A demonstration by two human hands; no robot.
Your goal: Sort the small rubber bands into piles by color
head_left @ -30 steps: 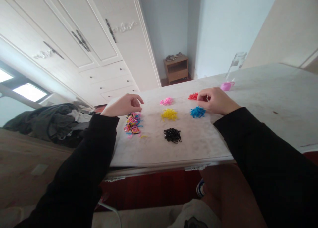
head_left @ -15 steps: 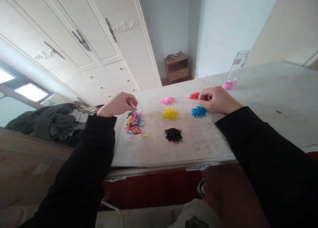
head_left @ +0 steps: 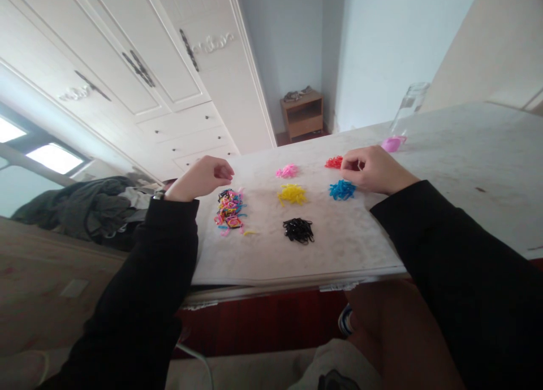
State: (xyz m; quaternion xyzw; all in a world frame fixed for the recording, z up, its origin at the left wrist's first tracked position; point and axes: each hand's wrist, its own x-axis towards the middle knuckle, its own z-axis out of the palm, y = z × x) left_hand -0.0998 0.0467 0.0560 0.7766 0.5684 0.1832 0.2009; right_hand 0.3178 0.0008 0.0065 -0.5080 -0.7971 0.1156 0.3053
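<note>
At the far edge of the mixed pile of small coloured rubber bands [head_left: 230, 210], my left hand [head_left: 210, 178] hovers with thumb and fingertips pinched together. Whether anything is between them is too small to tell. My right hand [head_left: 369, 170] is pinched beside the red rubber bands [head_left: 334, 162], partly covering that pile; what its fingers hold, if anything, is hidden. Just below its fingers lie blue rubber bands [head_left: 341, 190]. Yellow bands [head_left: 292, 194], pink bands [head_left: 288, 171] and black bands [head_left: 298, 230] form separate heaps between my hands.
Everything lies on a pale table [head_left: 254, 260]. A clear glass bottle [head_left: 409, 110] with something pink [head_left: 393, 144] at its base stands at the back right. One yellow band [head_left: 250, 232] lies apart from the mixed pile. Dark clothes [head_left: 85, 209] are heaped beyond the left side.
My left hand has lifted slightly away from the mixed pile. My right hand stays pinched by the red bands. The whole view has shifted a little.
</note>
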